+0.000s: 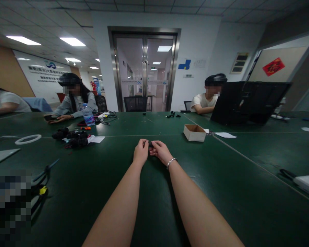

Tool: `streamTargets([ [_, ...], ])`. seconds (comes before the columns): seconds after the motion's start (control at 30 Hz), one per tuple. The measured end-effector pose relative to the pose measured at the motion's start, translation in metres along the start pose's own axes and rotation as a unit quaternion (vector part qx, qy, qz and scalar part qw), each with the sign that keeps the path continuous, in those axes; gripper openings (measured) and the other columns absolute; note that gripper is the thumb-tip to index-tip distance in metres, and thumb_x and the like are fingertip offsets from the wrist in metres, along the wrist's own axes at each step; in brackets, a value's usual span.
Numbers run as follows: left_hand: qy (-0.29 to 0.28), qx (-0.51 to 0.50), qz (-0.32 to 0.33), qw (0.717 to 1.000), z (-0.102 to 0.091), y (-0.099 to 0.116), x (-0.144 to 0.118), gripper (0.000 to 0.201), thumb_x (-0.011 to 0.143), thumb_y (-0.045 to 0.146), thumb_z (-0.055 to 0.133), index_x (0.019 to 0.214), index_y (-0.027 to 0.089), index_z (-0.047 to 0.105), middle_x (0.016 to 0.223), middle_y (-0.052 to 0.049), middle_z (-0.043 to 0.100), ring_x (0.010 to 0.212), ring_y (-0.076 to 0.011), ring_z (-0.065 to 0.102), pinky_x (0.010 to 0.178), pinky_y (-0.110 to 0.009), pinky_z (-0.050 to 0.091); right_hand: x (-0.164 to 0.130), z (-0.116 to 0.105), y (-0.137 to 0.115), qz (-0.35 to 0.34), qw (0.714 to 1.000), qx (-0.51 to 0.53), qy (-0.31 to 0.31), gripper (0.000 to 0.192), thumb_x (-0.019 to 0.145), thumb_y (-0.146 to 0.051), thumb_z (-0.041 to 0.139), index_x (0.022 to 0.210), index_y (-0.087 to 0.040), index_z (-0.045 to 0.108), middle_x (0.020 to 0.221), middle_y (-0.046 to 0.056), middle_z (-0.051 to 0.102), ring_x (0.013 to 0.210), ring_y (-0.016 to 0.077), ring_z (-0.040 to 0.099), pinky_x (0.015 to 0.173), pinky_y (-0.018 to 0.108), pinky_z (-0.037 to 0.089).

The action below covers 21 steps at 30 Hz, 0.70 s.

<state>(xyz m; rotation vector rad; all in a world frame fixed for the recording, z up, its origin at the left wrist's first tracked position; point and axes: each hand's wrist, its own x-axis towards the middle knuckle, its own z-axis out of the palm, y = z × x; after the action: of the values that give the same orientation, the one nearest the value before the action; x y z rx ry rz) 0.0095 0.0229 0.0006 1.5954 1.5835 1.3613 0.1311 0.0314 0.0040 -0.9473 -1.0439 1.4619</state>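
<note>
Both my forearms stretch out over the dark green table (154,192). My left hand (141,153) and my right hand (160,152) meet at the table's middle, fingertips pinched together on a small black part (150,145) held between them. Most of that part is hidden by the fingers. A silver bracelet (171,162) circles my right wrist. A small open cardboard box (194,132) stands beyond my right hand, apart from it.
A pile of black parts (76,139) on white paper lies at the left, with a white ring (28,139) and a water bottle (88,114). Pliers (42,176) lie near left. A black laptop (248,102) and seated people ring the far side.
</note>
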Motion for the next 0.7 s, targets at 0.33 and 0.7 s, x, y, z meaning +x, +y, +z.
streamTargets([
  [0.33,-0.008,-0.003,0.002,1.0,0.0027,-0.0074,0.0037,0.028,0.092,0.04,0.036,0.1,0.024,0.057,0.085,-0.003,0.064,0.073,-0.0174,0.058,0.064,-0.028,0.041,0.0006,0.0005,0.0,-0.001,1.0,-0.006,-0.012,0.005,0.096,-0.014,0.05,0.093,-0.014,0.054,0.057,0.001,0.062,0.043,0.0111,0.059,0.045,0.019,0.053],
  [0.7,0.009,0.014,-0.012,1.0,-0.0008,0.0001,-0.0001,0.031,0.093,0.04,0.034,0.1,0.024,0.059,0.092,-0.004,0.065,0.081,-0.0198,0.06,0.071,-0.031,0.043,0.0012,-0.0016,0.0015,-0.008,1.0,-0.004,-0.02,0.007,0.093,-0.02,0.059,0.092,-0.014,0.056,0.058,0.001,0.062,0.045,0.0116,0.06,0.046,0.02,0.054],
])
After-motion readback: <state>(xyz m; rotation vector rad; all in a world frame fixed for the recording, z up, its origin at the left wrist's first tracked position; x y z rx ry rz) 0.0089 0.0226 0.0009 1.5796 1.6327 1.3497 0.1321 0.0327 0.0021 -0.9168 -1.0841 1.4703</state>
